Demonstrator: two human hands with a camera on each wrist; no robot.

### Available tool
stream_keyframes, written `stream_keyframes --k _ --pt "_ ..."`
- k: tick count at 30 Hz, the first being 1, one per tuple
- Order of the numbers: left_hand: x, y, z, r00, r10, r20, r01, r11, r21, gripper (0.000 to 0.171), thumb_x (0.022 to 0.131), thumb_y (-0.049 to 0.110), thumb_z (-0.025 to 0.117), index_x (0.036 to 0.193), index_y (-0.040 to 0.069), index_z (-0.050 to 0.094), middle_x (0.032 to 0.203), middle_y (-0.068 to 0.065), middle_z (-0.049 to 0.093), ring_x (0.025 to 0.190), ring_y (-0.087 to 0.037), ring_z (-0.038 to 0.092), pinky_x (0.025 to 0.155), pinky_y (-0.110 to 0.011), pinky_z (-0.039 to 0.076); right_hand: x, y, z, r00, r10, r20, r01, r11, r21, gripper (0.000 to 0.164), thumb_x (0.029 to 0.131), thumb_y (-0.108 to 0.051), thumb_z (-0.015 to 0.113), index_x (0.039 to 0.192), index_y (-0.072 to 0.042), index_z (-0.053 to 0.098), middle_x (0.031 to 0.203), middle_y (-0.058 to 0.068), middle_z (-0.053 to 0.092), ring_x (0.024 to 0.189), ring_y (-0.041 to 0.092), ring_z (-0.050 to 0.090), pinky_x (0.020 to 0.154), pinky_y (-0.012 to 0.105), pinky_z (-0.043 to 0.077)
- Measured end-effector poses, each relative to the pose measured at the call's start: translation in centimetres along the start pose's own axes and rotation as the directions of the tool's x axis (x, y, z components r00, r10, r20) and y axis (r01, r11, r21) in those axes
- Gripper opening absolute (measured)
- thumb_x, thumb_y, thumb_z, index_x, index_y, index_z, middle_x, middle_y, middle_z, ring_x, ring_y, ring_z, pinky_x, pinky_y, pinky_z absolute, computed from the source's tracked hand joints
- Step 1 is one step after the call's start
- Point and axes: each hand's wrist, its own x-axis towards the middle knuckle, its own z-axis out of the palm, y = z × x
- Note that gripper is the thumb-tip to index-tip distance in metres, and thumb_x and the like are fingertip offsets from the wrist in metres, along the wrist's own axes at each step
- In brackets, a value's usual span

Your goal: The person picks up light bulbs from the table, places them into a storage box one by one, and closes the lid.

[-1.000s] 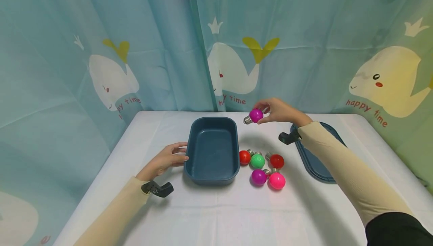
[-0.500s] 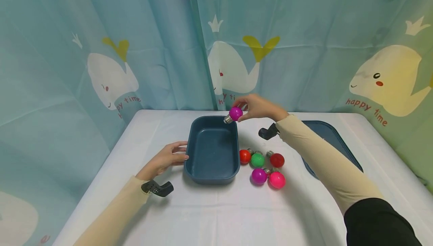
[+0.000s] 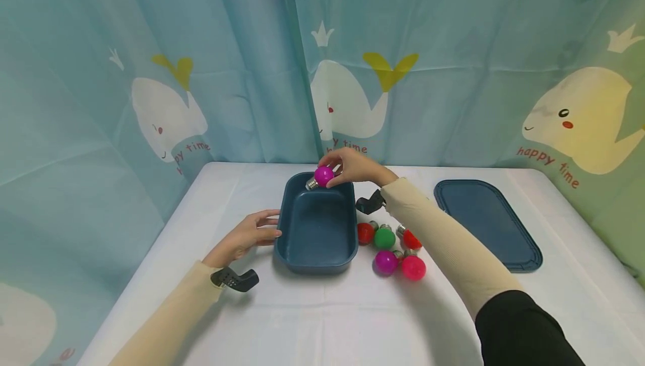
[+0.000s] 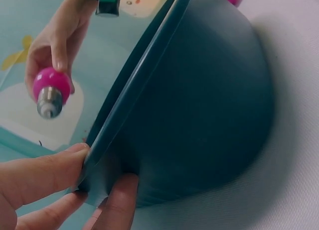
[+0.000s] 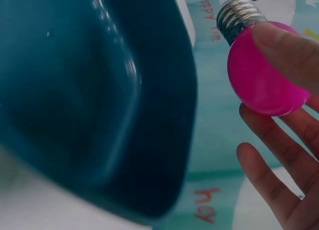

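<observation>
Currently, nearest: a pink bulb and a purple bulb lie on white tablecloth, right of frame centre; a green bulb and two red bulbs lie just above. Left hand, fingers spread, touches the blue plastic box, mid-frame. Blue lid at right. Right hand, upper centre, pinches a magenta bulb overlapping the box's far end. Whale-print curtain behind.

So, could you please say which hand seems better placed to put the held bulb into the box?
Probably the right hand: it pinches the purple bulb near the far end of the box, while the left hand touches its side.
</observation>
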Motion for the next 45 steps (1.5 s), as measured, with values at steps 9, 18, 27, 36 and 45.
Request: stream_keyframes --k 9,18,27,36,45 --pt "0.0 0.1 0.0 1.0 -0.017 -0.019 0.017 1.0 0.001 0.064 0.089 0.006 0.059 0.145 0.0 0.029 0.144 -0.029 0.035 0.124 -0.039 0.049 0.097 -0.045 0.05 1.9 0.2 2.7 0.998 -0.035 0.048 0.033 0.999 0.034 0.045 0.072 -0.01 0.08 0.113 -0.003 0.063 0.109 0.014 0.067 0.097 0.023 0.064 0.082 0.029 0.057" --pt "0.0 -0.1 -0.1 1.0 -0.007 0.002 0.007 1.0 -0.001 0.064 0.09 0.006 0.058 0.145 -0.001 0.027 0.143 -0.031 0.035 0.126 -0.042 0.047 0.098 -0.046 0.049 2.4 0.1 4.4 0.989 -0.054 0.135 0.048 0.998 0.052 0.044 0.072 -0.01 0.08 0.113 -0.004 0.064 0.111 0.011 0.067 0.099 0.02 0.064 0.083 0.028 0.057" --pt "0.0 -0.2 -0.2 1.0 -0.006 -0.003 0.006 1.0 -0.014 0.065 0.088 0.009 0.061 0.145 0.0 0.029 0.142 -0.029 0.037 0.124 -0.039 0.05 0.098 -0.047 0.049 2.4 -0.3 6.1 0.971 -0.084 0.225 0.082 0.996 0.019 0.043 0.072 -0.011 0.08 0.112 -0.004 0.064 0.109 0.011 0.068 0.099 0.019 0.064 0.082 0.024 0.056" --pt "0.0 -0.1 -0.2 1.0 0.005 0.004 -0.005 1.0 -0.01 0.065 0.089 0.009 0.06 0.144 -0.002 0.028 0.142 -0.03 0.037 0.122 -0.038 0.052 0.097 -0.047 0.049 2.3 -1.3 7.3 0.935 -0.099 0.34 0.104 0.995 0.005 0.042 0.073 -0.011 0.08 0.111 -0.007 0.064 0.112 0.008 0.067 0.101 0.017 0.062 0.083 0.022 0.056" --pt "0.0 -0.2 -0.2 1.0 0.005 0.007 -0.005 1.0 -0.012 0.065 0.089 0.009 0.06 0.144 -0.001 0.028 0.142 -0.031 0.037 0.122 -0.039 0.051 0.097 -0.046 0.049 2.6 -2.0 8.6 0.88 -0.123 0.46 0.12 0.992 0.036 0.04 0.072 -0.009 0.08 0.109 -0.004 0.064 0.112 0.01 0.066 0.1 0.016 0.062 0.086 0.021 0.054"
